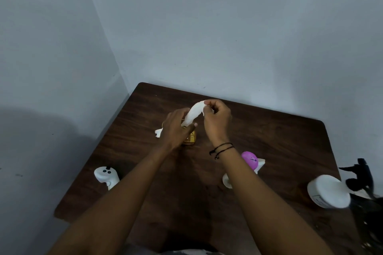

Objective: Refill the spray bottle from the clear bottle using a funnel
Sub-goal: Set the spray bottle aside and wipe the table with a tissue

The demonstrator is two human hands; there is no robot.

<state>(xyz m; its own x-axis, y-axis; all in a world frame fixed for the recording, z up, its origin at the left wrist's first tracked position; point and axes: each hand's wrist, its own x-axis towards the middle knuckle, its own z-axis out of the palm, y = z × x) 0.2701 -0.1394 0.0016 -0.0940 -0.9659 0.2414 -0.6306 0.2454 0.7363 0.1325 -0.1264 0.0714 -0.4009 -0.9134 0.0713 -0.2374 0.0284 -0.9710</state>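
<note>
- No text, brand or number can be read anywhere in the head view.
- The white bottle [328,191] at the right edge of the counter [269,130] carries a small label with faint lines, too blurred to make out.
- The purple ball [249,160] bears a small dark mark, unreadable.

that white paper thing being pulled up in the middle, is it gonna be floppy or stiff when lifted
Probably floppy: the white tissue sags in a curve between the right hand pinching its top and the left hand lower down. It looks light, since a fingertip pinch carries it. Its ragged edge suggests it may tear if tugged hard.
</note>
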